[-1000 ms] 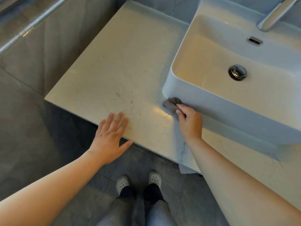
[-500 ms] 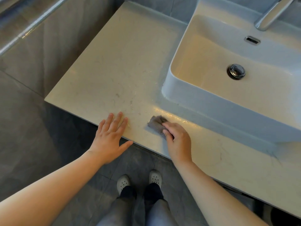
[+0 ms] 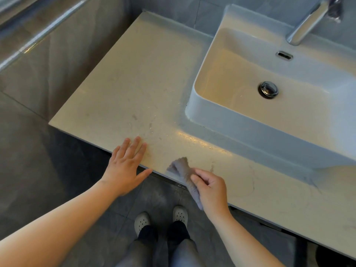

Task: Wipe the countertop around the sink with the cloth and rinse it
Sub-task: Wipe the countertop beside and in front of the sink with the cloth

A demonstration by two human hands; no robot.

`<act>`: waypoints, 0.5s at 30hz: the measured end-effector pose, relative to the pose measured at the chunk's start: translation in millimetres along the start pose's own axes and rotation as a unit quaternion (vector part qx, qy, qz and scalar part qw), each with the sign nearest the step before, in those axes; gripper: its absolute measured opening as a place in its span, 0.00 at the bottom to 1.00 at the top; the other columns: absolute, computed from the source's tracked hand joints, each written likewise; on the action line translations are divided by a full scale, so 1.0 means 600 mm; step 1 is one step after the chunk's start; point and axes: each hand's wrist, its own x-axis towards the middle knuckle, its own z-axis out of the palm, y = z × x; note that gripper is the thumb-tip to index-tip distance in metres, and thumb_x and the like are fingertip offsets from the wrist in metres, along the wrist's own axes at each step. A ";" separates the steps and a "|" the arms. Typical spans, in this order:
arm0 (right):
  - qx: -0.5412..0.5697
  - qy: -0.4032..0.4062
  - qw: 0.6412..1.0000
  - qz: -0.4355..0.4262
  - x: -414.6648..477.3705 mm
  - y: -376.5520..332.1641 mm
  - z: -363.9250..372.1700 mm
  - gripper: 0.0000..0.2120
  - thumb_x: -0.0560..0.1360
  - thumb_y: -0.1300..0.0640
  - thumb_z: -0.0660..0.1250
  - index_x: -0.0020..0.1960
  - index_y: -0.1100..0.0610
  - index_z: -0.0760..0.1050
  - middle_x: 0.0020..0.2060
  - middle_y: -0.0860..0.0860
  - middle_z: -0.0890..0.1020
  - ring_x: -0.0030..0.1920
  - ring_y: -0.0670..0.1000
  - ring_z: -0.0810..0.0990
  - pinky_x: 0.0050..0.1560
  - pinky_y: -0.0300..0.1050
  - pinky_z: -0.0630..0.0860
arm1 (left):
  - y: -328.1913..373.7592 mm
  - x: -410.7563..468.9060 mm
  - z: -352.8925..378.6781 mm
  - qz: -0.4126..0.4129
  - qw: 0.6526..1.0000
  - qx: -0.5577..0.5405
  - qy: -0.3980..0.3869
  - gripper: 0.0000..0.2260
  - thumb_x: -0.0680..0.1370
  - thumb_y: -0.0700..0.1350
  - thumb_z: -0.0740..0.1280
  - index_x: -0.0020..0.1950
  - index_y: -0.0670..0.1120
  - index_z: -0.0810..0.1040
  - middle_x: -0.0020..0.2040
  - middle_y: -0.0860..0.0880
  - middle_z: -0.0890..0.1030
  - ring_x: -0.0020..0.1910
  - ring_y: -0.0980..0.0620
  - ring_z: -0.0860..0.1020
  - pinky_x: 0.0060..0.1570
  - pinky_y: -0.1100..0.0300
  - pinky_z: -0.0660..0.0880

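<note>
Pinching the crumpled grey cloth [image 3: 182, 170] in curled right-hand fingers [image 3: 200, 175] at the pale stone tabletop [image 3: 134, 83] edge; left hand [image 3: 125, 166] lying flat, empty. Worth spreading cloth beyond the fingertips, pressing evenly.

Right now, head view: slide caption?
Right hand drags grey cloth off countertop front edge; left hand flat beside.

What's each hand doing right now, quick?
Left hand: open, flat on the countertop edge, holding nothing.
Right hand: closed on the grey cloth at the front edge.
</note>
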 end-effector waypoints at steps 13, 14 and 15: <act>-0.252 0.172 0.948 -0.091 0.159 0.036 -0.093 0.13 0.77 0.63 0.64 0.60 0.59 0.79 0.55 0.52 0.83 0.55 0.53 0.79 0.54 0.38 0.69 | 0.005 -0.002 -0.006 -0.007 1.000 0.002 0.000 0.40 0.69 0.72 0.38 0.78 0.53 0.40 0.77 0.51 0.36 0.75 0.46 0.35 0.75 0.48 0.41; -0.241 0.168 0.950 -0.105 0.161 0.033 -0.078 0.13 0.77 0.64 0.64 0.60 0.59 0.79 0.55 0.52 0.82 0.56 0.52 0.79 0.55 0.38 0.70 | 0.006 -0.002 -0.005 -0.009 1.000 0.005 0.001 0.40 0.70 0.72 0.38 0.78 0.53 0.40 0.77 0.51 0.36 0.75 0.46 0.35 0.75 0.48 0.41; -0.232 0.156 0.952 -0.123 0.165 0.028 -0.062 0.14 0.76 0.64 0.64 0.60 0.59 0.79 0.56 0.52 0.82 0.56 0.51 0.79 0.57 0.40 0.71 | 0.007 -0.003 -0.005 -0.010 1.000 0.006 0.004 0.40 0.70 0.71 0.38 0.78 0.53 0.40 0.77 0.51 0.36 0.75 0.46 0.35 0.75 0.48 0.41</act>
